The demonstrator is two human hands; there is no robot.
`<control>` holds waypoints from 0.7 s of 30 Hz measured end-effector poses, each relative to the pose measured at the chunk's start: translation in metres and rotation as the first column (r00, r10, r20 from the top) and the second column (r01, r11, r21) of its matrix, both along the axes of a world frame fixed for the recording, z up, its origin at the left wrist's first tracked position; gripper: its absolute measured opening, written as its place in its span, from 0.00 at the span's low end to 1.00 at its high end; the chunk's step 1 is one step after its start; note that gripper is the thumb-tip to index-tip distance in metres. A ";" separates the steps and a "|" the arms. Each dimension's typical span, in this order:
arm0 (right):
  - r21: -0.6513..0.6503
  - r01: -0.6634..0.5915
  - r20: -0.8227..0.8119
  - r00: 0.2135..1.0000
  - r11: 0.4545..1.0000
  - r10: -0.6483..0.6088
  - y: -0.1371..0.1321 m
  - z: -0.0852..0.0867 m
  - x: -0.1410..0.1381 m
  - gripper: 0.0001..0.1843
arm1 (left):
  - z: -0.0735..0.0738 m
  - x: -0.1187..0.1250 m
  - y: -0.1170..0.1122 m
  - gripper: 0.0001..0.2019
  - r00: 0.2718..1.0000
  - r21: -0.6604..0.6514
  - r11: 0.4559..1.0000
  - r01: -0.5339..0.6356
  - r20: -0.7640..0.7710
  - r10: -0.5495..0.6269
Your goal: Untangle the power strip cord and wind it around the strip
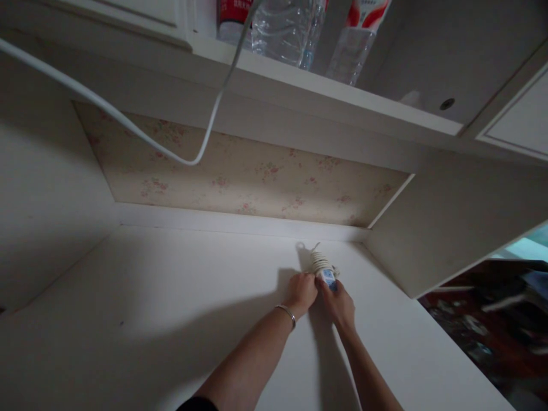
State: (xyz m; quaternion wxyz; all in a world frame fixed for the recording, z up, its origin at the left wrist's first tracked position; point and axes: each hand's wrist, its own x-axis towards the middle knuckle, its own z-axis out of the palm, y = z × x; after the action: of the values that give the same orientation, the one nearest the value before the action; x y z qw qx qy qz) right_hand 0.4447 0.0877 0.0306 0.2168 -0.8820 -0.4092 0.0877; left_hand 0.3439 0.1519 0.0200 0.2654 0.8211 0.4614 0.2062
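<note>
A white power strip [329,278] with a blue-marked face lies on the white surface towards its back right. Pale cord [320,261] is wound in several turns around its far end, and a loose tip sticks up there. My right hand [340,307] is closed on the near end, thumb along the blue face. Pressed against the left side of the strip is my left hand [301,292], fingers curled, a silver bangle on its wrist. What its fingertips grip is partly hidden.
A white cable [188,162] hangs in a loop across the upper left. Above, a shelf [274,71] holds clear plastic bottles [280,31]. Floral wallpaper [240,171] backs the nook, and a side panel [454,222] bounds the right. Dark clutter [475,325] lies beyond the right edge.
</note>
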 end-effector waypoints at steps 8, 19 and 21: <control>-0.022 -0.040 0.071 0.997 0.999 0.041 0.006 -0.012 0.009 0.37 | -0.002 0.007 0.006 0.15 0.998 -0.026 0.999 0.026 -0.063 -0.027; 0.222 -0.165 0.225 0.968 0.961 0.114 -0.007 -0.014 0.001 0.41 | 0.024 -0.104 -0.013 0.12 0.980 -0.005 0.984 0.178 -0.089 -0.178; 0.349 -0.167 0.223 0.970 0.922 0.092 -0.015 0.000 -0.012 0.39 | 0.024 -0.149 -0.028 0.13 0.984 0.005 0.987 0.163 -0.077 -0.162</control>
State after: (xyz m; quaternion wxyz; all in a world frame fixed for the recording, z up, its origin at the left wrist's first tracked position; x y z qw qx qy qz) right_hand 0.4330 0.0723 0.0304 0.3279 -0.8014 -0.4958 -0.0659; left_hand 0.1944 0.1242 0.0443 0.2589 0.8647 0.4016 0.1552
